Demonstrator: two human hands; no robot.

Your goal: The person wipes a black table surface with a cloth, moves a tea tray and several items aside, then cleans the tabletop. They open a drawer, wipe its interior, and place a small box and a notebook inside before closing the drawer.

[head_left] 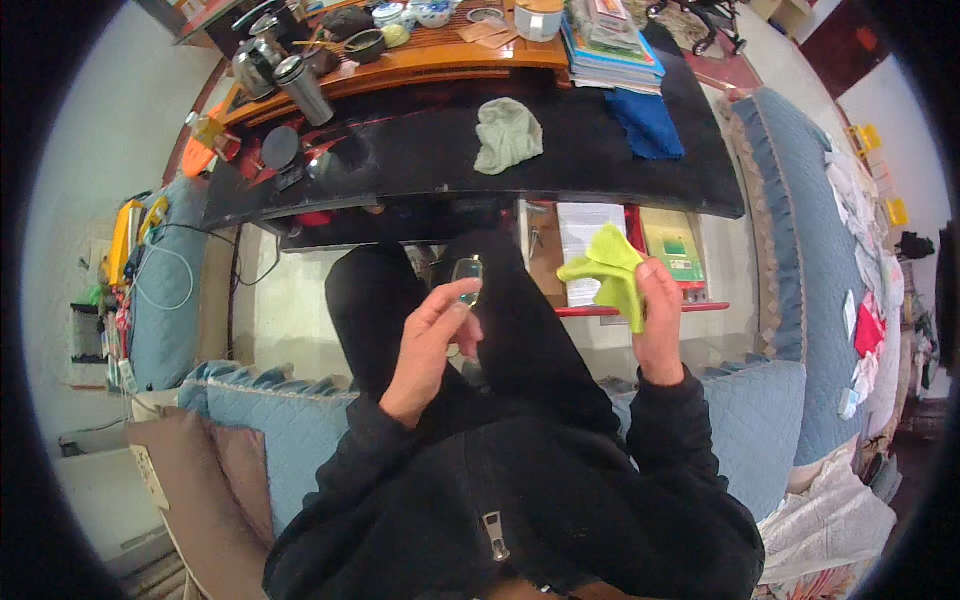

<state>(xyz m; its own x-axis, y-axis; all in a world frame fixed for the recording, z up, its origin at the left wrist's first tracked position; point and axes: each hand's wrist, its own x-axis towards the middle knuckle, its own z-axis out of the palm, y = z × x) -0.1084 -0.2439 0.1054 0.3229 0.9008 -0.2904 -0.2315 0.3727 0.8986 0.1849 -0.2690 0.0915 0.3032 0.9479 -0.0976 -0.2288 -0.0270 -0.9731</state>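
Left: my left hand pinches a pair of glasses between thumb and fingers, one lens standing up past the thumb, above my lap. Middle: on the black table lies a crumpled pale cloth, out of hand. Further right, the drawer is pulled out, papers inside. Right: my right hand grips a bright green cloth by one side, its free folds spread over the drawer.

Status, my judgement: both things picked up, done. Cloth and glasses remain apart, so contact is outstanding. Whether the lenses are already wiped: cannot tell.
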